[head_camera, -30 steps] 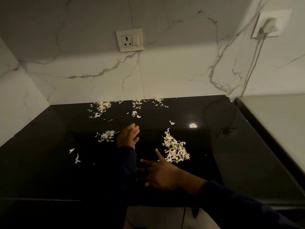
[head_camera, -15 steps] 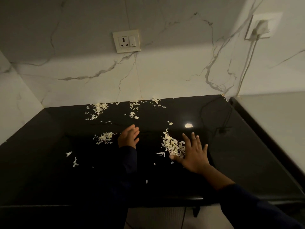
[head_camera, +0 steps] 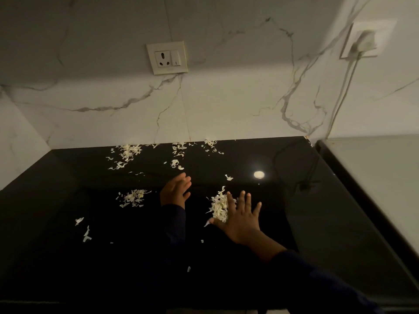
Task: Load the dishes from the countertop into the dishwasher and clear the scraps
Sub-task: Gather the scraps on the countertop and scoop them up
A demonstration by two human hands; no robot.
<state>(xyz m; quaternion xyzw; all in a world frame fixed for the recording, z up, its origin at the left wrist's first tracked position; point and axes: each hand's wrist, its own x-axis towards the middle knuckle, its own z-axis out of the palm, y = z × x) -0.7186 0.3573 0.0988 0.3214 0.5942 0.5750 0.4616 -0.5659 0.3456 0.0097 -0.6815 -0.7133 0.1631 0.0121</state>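
— Black countertop (head_camera: 317, 223), scraps everywhere (no dishes visible). Nearest heap?

— Scrap pile (head_camera: 218, 206) touching right hand (head_camera: 242, 219), fingers spread flat, pile leftward. Left hand (head_camera: 175, 190) open, waiting opposite.

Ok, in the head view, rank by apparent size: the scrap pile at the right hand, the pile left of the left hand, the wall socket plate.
1. Wall socket plate
2. Pile at the right hand, partly hidden
3. Left pile, though looser, so close to 2

Scrap-strewn (head_camera: 219, 207) glossy black countertop (head_camera: 317, 223)
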